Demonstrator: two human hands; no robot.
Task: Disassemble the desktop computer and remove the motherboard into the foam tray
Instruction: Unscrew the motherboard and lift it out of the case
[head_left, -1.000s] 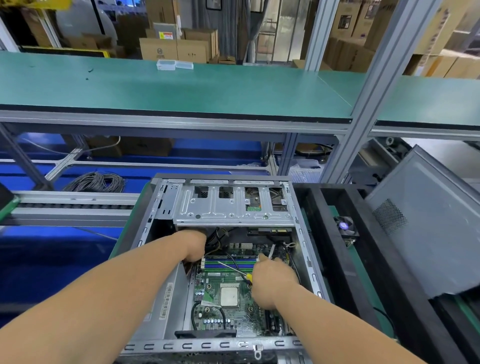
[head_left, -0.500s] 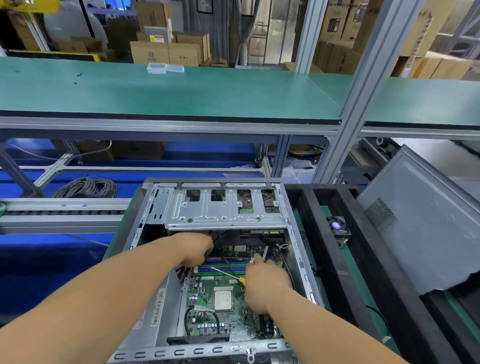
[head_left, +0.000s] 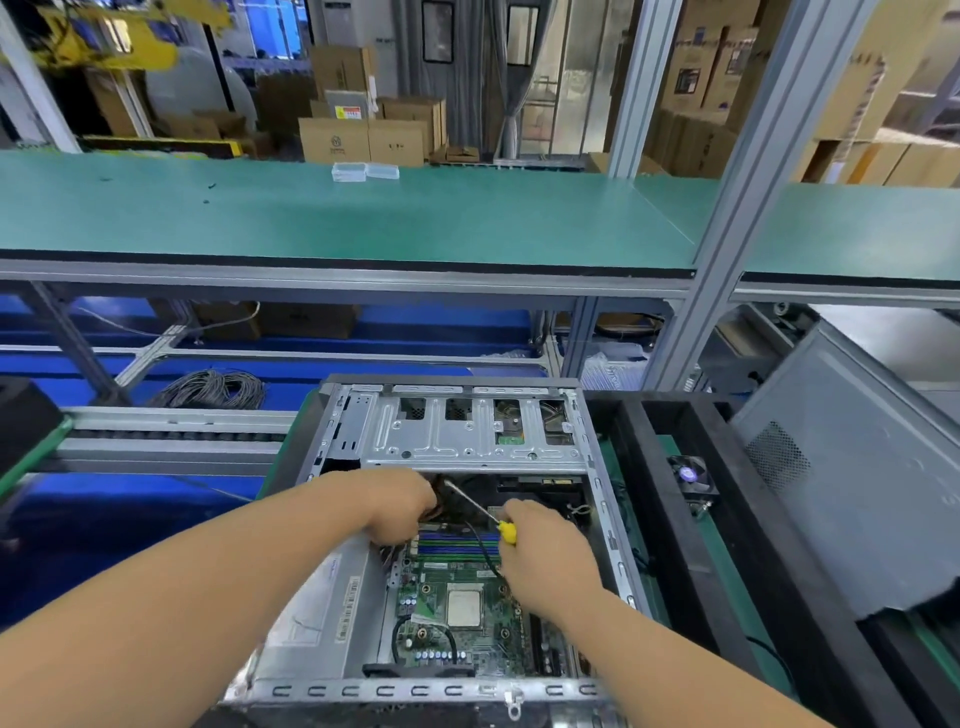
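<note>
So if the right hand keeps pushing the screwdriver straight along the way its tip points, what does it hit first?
The right hand aims the screwdriver up-left, so it likely meets the cable bundle gripped by the left hand first, though depth is unclear.

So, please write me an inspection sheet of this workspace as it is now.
Surface: green mat under the case.
Job's things: open computer case; motherboard inside, not yet removed; black foam tray beside it on the right.
Clutter: small fan in the tray; grey side panel leaning at right.
Hands: left hand grips cables; right hand holds a yellow-handled screwdriver.
Cables: wire coil behind, at left.
Surroundings: green upper shelf, cardboard boxes.
</note>
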